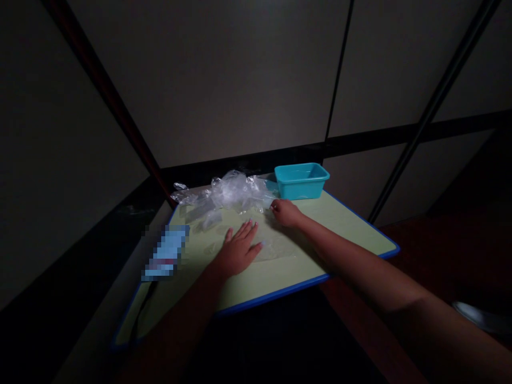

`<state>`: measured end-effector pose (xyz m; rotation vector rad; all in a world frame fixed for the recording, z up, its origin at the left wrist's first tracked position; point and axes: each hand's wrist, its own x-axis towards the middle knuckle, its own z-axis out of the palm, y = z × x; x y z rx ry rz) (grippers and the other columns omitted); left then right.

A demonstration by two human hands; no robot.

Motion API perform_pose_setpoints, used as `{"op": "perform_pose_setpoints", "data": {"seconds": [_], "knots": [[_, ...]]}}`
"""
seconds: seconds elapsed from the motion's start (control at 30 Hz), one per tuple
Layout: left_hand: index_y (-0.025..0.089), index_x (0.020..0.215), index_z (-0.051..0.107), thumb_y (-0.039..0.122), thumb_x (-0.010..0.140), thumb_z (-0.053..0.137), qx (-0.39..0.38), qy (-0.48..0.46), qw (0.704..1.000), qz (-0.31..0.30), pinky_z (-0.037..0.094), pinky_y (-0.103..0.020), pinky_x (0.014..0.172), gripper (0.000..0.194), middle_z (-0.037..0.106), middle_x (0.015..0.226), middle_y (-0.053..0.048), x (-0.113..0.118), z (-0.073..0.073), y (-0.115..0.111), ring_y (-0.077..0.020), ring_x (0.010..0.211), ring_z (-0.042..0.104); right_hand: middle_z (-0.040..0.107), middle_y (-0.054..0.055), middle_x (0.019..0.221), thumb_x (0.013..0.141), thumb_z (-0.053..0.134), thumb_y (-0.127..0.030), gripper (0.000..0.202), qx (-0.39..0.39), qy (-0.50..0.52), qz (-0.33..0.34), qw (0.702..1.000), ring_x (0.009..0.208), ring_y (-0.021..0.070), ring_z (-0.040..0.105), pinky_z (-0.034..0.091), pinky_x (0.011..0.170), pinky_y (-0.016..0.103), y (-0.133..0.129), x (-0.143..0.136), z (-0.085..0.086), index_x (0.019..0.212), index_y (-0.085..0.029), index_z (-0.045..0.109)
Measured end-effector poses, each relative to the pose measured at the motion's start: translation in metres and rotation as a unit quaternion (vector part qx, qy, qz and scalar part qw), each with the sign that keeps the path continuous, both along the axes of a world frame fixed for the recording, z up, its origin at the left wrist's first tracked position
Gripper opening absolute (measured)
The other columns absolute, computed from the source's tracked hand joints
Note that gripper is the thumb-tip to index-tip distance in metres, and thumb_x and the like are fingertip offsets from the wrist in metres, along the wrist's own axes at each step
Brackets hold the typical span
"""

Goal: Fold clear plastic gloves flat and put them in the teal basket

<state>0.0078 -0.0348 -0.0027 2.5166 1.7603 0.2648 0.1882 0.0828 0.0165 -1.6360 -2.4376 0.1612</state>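
A thin clear plastic bag lies spread on the table, its outline faint against the pale top. My left hand rests flat on it with the fingers apart. Beyond its far right part, my right hand is closed in a pinch on clear plastic that looks like the bag's edge. Just past both hands sits a heap of crumpled clear plastic bags, close to the right fingertips.
The pale yellow table has a blue rim. A turquoise plastic basket stands at its back right. A blurred-out light blue item lies at the left edge, with a dark strap below. Dark-framed panels rise behind the table.
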Motion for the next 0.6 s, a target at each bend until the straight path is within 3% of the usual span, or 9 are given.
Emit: {"op": "perform_pose_setpoints", "data": {"seconds": [0.07,0.17,0.27,0.4,0.53,0.6], "knots": [[0.023,0.142,0.027,0.041,0.091,0.032,0.067,-0.025,0.997,0.028,0.009,-0.051,0.11,0.055,0.026,0.15,-0.008,-0.001,0.007,0.001,-0.0223,0.136,0.024,0.062,0.013,0.113,0.088,0.041,-0.035,0.032,0.003,-0.014,0.0,1.0,0.104,0.0273,0.055,0.043,0.077,0.034,0.003,-0.007,0.004,0.107,-0.019,0.062],[0.02,0.132,0.044,0.039,0.087,0.041,0.166,-0.07,0.982,0.064,0.019,-0.043,0.108,0.048,0.042,0.14,-0.009,-0.006,0.014,0.004,-0.0235,0.128,0.035,0.064,0.014,0.111,0.083,0.05,-0.045,0.036,-0.004,-0.022,-0.002,1.0,0.104,0.0292,0.055,0.044,0.076,0.035,0.006,-0.018,0.005,0.104,-0.018,0.063],[0.021,0.116,0.055,0.035,0.085,0.044,0.196,-0.119,0.97,0.086,0.032,-0.038,0.102,0.036,0.054,0.123,-0.008,-0.017,0.013,0.012,-0.0236,0.117,0.044,0.063,0.014,0.11,0.081,0.051,-0.055,0.045,0.0,-0.014,-0.005,1.0,0.106,0.0296,0.053,0.043,0.078,0.036,0.004,-0.027,-0.002,0.103,-0.018,0.063],[0.019,0.098,0.061,0.031,0.08,0.049,0.18,-0.16,0.961,0.136,0.039,-0.038,0.095,0.025,0.061,0.103,-0.009,-0.035,0.007,0.036,-0.0248,0.105,0.051,0.06,0.015,0.114,0.081,0.05,-0.059,0.049,0.042,0.004,0.011,0.999,0.11,0.0291,0.048,0.041,0.083,0.038,0.001,-0.032,-0.013,0.104,-0.017,0.061],[0.017,0.089,0.062,0.031,0.081,0.047,0.07,-0.279,0.944,0.161,0.046,-0.03,0.081,0.022,0.066,0.094,-0.006,-0.04,0.007,0.075,-0.0198,0.089,0.06,0.059,0.016,0.112,0.081,0.052,-0.055,0.046,0.054,0.024,0.006,0.998,0.111,0.0288,0.047,0.039,0.084,0.038,0.002,-0.029,-0.02,0.103,-0.016,0.06],[0.015,0.09,0.063,0.032,0.081,0.047,0.051,-0.291,0.937,0.187,0.046,-0.027,0.076,0.024,0.068,0.094,-0.006,-0.038,0.007,0.094,-0.0186,0.087,0.062,0.059,0.016,0.111,0.08,0.054,-0.055,0.046,0.05,0.028,0.005,0.998,0.11,0.0291,0.047,0.039,0.084,0.039,0.004,-0.027,-0.021,0.102,-0.015,0.061]]}}
